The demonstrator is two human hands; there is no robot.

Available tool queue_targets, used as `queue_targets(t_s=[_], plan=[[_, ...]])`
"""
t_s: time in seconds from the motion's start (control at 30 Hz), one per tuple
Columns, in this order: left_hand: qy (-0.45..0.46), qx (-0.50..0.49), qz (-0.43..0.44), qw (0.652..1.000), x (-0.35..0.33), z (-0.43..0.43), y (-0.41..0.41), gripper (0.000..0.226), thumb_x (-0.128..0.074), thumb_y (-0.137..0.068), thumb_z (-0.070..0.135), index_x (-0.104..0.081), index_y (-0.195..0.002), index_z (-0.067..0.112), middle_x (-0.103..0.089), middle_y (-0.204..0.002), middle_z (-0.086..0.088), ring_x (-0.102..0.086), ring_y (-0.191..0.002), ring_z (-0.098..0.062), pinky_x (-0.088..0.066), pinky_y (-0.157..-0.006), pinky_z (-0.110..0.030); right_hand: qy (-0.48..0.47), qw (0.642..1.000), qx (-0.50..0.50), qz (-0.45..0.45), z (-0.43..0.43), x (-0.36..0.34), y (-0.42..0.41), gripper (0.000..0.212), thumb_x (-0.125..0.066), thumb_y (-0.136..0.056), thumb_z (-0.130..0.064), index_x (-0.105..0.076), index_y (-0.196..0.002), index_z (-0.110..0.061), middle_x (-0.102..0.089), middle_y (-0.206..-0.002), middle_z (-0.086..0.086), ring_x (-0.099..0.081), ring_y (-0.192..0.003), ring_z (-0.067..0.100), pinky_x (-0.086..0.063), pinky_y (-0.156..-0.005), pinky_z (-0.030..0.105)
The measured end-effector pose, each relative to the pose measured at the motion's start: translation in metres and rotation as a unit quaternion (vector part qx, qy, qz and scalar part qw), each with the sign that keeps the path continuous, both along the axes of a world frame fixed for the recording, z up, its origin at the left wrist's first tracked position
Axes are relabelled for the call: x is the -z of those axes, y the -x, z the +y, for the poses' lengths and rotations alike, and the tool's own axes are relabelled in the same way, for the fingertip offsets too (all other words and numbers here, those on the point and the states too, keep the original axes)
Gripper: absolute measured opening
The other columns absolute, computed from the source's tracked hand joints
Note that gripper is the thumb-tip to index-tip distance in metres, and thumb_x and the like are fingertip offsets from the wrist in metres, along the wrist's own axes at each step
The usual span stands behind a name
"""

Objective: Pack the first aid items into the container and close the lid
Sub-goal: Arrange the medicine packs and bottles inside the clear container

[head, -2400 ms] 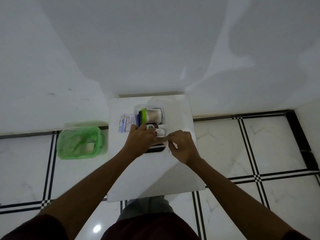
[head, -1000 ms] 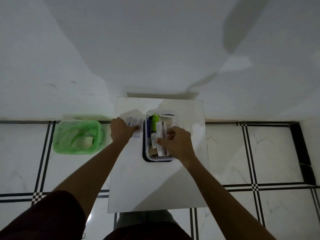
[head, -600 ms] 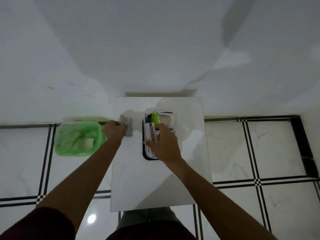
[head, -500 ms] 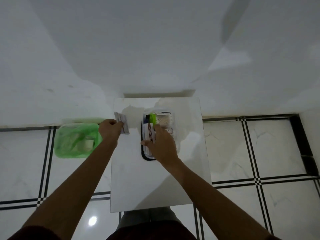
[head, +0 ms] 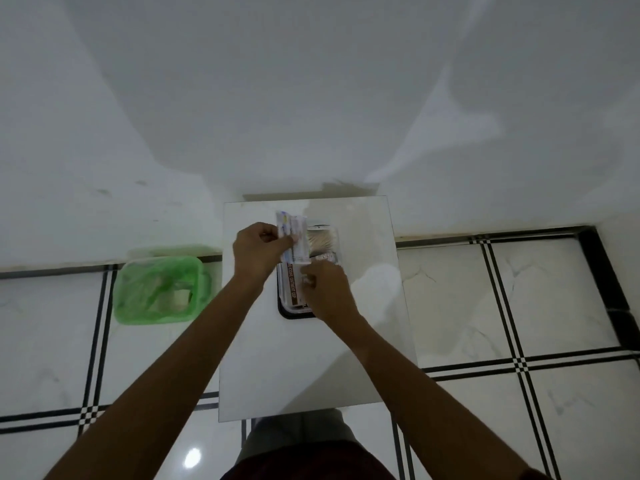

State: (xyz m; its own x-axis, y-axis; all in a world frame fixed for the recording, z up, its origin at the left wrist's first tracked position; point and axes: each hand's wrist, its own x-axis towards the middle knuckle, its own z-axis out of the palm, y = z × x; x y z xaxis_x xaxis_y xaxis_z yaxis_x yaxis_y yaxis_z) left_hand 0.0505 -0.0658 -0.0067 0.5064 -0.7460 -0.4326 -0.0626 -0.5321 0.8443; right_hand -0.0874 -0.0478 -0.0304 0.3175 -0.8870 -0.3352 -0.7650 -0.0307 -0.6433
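Head view, left hand (head: 258,252) pinching packets (head: 295,239) above container (head: 284,308), right hand (head: 327,291) pressing inside, grip unclear.

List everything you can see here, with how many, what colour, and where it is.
table: one, white, centre, against the wall
container: one, clear with dark rim, on the table, lid not on
ointment box: one, white with brown print, inside the container
cotton swabs: one bundle, pale, far end of the container
flat packets: a few, white and blue, held above the container
bin: one, green, on the floor left of the table
left hand: grips the packets
right hand: over the container
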Motion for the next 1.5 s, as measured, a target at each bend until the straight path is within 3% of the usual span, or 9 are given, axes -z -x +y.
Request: queue_targets(t_s=[0.13,0.23,0.47,0.73,0.97,1.1,1.27,1.4,1.5], plan=[[-0.061,0.082,0.023,0.994,0.003,0.004,0.025,0.017,-0.082,-0.068,0.020,-0.069,-0.079,0.018,-0.074,-0.091,-0.011,-0.072,-0.076,-0.019,-0.060,-0.073,-0.040,0.010,0.994,0.112,-0.005,-0.007,-0.006,0.044,0.011,-0.067,-0.079,-0.004,-0.072,-0.089,-0.002,-0.073,-0.090,0.012,-0.067,-0.074,0.020,-0.054,-0.060,0.019],[-0.113,0.113,0.001,0.987,0.013,0.012,0.035,0.027,-0.081,-0.070,0.022,-0.071,-0.092,0.010,-0.074,-0.096,-0.011,-0.071,-0.078,-0.021,-0.060,-0.076,-0.037,-0.018,0.983,0.183,-0.020,-0.014,-0.004,0.070,0.021,-0.069,-0.079,-0.005,-0.068,-0.100,-0.004,-0.071,-0.094,0.014,-0.067,-0.077,0.023,-0.056,-0.070,0.027],[-0.129,0.167,-0.113,0.971,0.018,0.027,0.056,0.041,-0.075,-0.073,0.042,-0.071,-0.097,0.008,-0.071,-0.091,-0.008,-0.056,-0.063,-0.010,-0.040,-0.049,-0.009,-0.016,0.991,0.129,-0.023,-0.009,0.001,0.066,0.026,-0.069,-0.081,-0.013,-0.063,-0.106,-0.008,-0.070,-0.088,0.011,-0.057,-0.068,0.015,-0.039,-0.053,0.013],[-0.058,0.118,-0.267,0.955,0.021,0.054,0.044,0.070,-0.078,-0.067,0.046,-0.042,-0.119,0.014,-0.053,-0.105,-0.004,-0.051,-0.096,-0.019,-0.047,-0.071,-0.036,-0.023,0.988,0.149,-0.023,-0.009,0.015,0.063,0.036,-0.073,-0.081,-0.018,-0.058,-0.111,-0.006,-0.068,-0.089,0.015,-0.058,-0.070,0.017,-0.044,-0.060,0.021],[-0.120,0.118,-0.029,0.985,0.036,0.054,0.025,0.033,-0.049,-0.094,0.029,-0.053,-0.116,0.004,-0.065,-0.113,-0.019,-0.067,-0.093,-0.032,-0.060,-0.071,-0.045,-0.119,0.922,0.340,-0.144,-0.019,0.026,0.076,0.041,-0.053,-0.092,-0.044,-0.066,-0.086,-0.006,-0.066,-0.074,0.011,-0.064,-0.068,0.023,-0.056,-0.070,0.041],[-0.095,0.179,-0.066,0.977,0.033,0.057,0.014,0.026,-0.042,-0.097,0.017,-0.055,-0.109,-0.002,-0.066,-0.106,-0.020,-0.070,-0.081,-0.032,-0.061,-0.057,-0.040,-0.106,0.958,0.267,-0.026,-0.014,0.044,0.074,0.025,-0.063,-0.088,-0.022,-0.070,-0.092,0.001,-0.072,-0.093,0.018,-0.067,-0.088,0.030,-0.050,-0.074,0.030],[-0.067,0.143,-0.070,0.985,0.030,0.071,-0.004,0.024,-0.041,-0.096,0.010,-0.056,-0.095,-0.009,-0.066,-0.095,-0.024,-0.070,-0.069,-0.035,-0.060,-0.056,-0.049,-0.133,0.976,0.167,0.036,-0.010,0.065,0.061,0.046,-0.073,-0.077,-0.022,-0.042,-0.046,-0.010,-0.044,-0.046,0.004,-0.043,-0.042,0.015,-0.032,-0.043,0.022],[-0.065,0.172,-0.119,0.976,0.031,0.080,-0.020,0.026,-0.042,-0.097,0.015,-0.056,-0.105,-0.005,-0.068,-0.098,-0.024,-0.070,-0.075,-0.034,-0.059,-0.049,-0.033,-0.129,0.978,0.153,0.053,-0.016,0.078,0.052,0.055,-0.074,-0.077,-0.022,-0.031,-0.044,-0.015,-0.034,-0.043,-0.001,-0.034,-0.038,0.011,-0.023,-0.041,0.020],[-0.066,0.166,-0.114,0.977,0.036,0.084,-0.028,0.025,-0.043,-0.097,0.014,-0.057,-0.107,-0.005,-0.068,-0.099,-0.026,-0.070,-0.076,-0.035,-0.059,-0.050,-0.032,-0.153,0.975,0.156,0.029,-0.024,0.084,0.056,0.049,-0.068,-0.084,-0.015,-0.038,-0.045,-0.012,-0.041,-0.048,0.002,-0.043,-0.047,0.016,-0.036,-0.048,0.022]])
